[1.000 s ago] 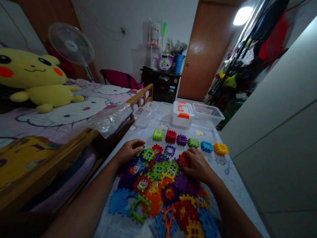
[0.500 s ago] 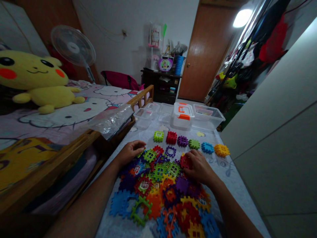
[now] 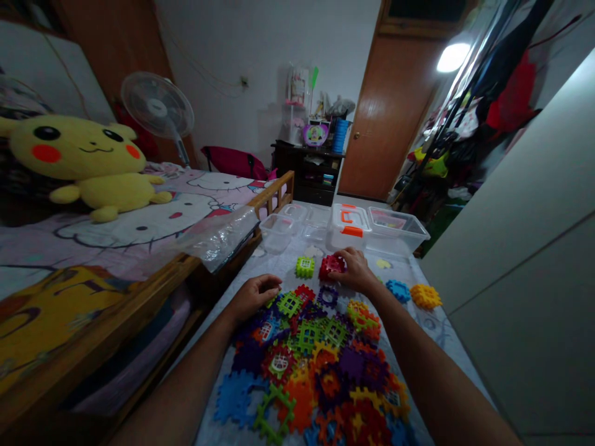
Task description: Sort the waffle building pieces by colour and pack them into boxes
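Observation:
A heap of coloured interlocking plastic tiles (image 3: 320,359) covers the near part of a table with a pale cloth (image 3: 432,334). My left hand (image 3: 255,294) rests at the heap's far left edge, fingers curled over a green tile (image 3: 289,303). My right hand (image 3: 354,269) is stretched forward and closed on a red tile (image 3: 331,265), set on the red stack in a row of sorted stacks. A lime stack (image 3: 305,267) lies to its left; blue (image 3: 398,290) and orange (image 3: 426,296) stacks lie to its right.
Clear plastic boxes (image 3: 397,231) and a white case with orange latches (image 3: 349,226) stand at the table's far end. A wooden bed rail (image 3: 195,263), a plastic bag (image 3: 220,234), a yellow plush toy (image 3: 88,164) and a fan (image 3: 158,108) are at left. A pale cabinet (image 3: 525,248) stands at right.
My right hand lifted a red tile from the heap and carried it forward to the red stack. The left hand stayed at the heap's edge. The camera tilted slightly.

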Action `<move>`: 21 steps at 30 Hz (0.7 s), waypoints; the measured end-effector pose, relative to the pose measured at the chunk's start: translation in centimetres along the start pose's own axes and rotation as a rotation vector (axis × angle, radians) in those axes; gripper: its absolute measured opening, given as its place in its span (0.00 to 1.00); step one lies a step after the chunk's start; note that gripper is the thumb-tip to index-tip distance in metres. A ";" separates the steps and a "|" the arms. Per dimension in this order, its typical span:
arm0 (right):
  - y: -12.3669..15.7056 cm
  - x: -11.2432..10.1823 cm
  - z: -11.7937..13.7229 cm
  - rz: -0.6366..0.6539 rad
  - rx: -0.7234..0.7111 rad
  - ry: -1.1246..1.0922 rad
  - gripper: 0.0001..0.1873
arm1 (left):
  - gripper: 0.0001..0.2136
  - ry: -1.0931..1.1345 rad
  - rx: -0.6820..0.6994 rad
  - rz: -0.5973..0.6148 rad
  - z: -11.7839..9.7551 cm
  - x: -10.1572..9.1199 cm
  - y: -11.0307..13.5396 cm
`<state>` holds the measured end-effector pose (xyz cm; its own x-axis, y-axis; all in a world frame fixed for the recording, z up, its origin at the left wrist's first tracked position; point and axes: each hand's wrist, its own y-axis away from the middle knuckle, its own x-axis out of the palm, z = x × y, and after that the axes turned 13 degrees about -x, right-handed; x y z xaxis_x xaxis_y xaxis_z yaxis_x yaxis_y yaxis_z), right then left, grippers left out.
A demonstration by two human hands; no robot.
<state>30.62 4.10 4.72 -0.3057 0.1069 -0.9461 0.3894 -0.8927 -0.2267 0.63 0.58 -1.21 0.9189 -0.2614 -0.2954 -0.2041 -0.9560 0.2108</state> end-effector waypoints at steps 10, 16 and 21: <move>-0.8 1.2 -0.4 0.027 0.021 -0.007 0.33 | 0.18 -0.065 0.033 0.005 0.0 0.0 0.1; 1.7 -0.3 2.7 -0.100 -0.194 -0.159 0.17 | 0.14 -0.262 0.110 0.016 -0.4 0.0 0.4; 2.5 1.5 7.1 0.202 -0.268 -0.149 0.09 | 0.12 -0.280 0.167 0.050 -0.5 0.0 0.5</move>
<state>24.98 -1.12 4.38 -0.3146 -0.1423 -0.9385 0.6626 -0.7409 -0.1098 0.68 0.15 -0.64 0.7826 -0.3125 -0.5385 -0.3202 -0.9438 0.0824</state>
